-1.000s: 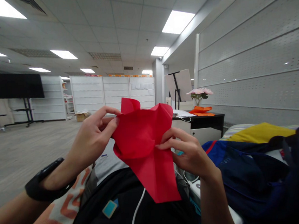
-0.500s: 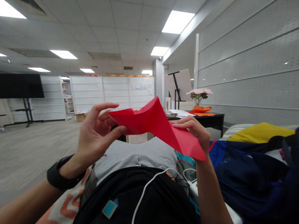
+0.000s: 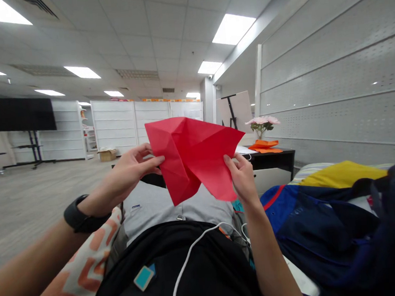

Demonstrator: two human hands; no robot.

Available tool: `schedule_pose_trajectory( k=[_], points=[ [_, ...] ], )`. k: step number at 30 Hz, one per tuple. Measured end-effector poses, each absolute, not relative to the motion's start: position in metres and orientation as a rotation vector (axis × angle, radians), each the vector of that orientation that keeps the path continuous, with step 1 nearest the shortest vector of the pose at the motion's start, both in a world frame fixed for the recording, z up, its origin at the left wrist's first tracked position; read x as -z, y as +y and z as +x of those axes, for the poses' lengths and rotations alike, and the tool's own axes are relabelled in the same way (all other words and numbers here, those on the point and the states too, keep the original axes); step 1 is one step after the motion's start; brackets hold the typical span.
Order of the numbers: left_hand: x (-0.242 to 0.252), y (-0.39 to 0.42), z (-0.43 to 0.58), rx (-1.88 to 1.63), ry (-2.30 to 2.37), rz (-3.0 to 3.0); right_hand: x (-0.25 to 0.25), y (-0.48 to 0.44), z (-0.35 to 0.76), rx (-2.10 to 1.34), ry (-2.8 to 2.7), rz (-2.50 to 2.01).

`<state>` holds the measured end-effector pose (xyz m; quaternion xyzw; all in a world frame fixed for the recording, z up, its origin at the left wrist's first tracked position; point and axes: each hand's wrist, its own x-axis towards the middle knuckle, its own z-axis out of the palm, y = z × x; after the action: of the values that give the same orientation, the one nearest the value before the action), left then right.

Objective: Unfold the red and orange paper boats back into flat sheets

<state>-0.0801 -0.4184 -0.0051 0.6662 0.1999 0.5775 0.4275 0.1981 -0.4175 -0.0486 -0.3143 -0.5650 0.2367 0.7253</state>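
Note:
A sheet of red paper (image 3: 198, 157) with crease lines hangs in the air above my lap, spread between both hands. My left hand (image 3: 139, 163) pinches its left edge between thumb and fingers, a black band on that wrist. On the other side, my right hand (image 3: 242, 176) grips the lower right edge, thumb on the near face and fingers partly hidden behind. The paper bends along its folds, and its lower edge is uneven with a notch near the middle.
A black backpack (image 3: 181, 266) with a white cable (image 3: 190, 253) lies on my lap. Dark blue clothing or a bag (image 3: 331, 228) and yellow fabric (image 3: 343, 176) are at the right. Beyond stands a desk (image 3: 275, 159) with orange paper (image 3: 265, 146) and flowers (image 3: 262, 122).
The red paper has been opened out wider and turned, so more of its face shows. My right hand has moved left and now grips its right edge; my left hand has shifted slightly.

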Motion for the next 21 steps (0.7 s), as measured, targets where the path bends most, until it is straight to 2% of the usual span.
schedule_pose_trajectory(
  k=[3, 8, 11, 16, 21],
  points=[
    [0.004, -0.399, -0.089, -1.618, 0.491, 1.580, 0.051, -0.407, 0.211, -0.582, -1.235, -0.741],
    [0.005, -0.347, -0.109, -1.380, 0.683, 1.655, 0.068, -0.374, 0.224, -0.794, -1.406, -0.893],
    [0.011, -0.308, -0.112, -1.447, 0.896, 1.690, 0.073, -0.332, 0.222, -0.810, -1.399, -0.934],
    [0.012, -0.242, -0.096, -1.401, 0.990, 1.664, 0.051, -0.250, 0.215, -0.816, -1.344, -0.908],
    [-0.012, -0.173, -0.095, -1.373, 0.944, 1.544, 0.022, -0.179, 0.217, -0.919, -1.289, -0.954]
  ],
)
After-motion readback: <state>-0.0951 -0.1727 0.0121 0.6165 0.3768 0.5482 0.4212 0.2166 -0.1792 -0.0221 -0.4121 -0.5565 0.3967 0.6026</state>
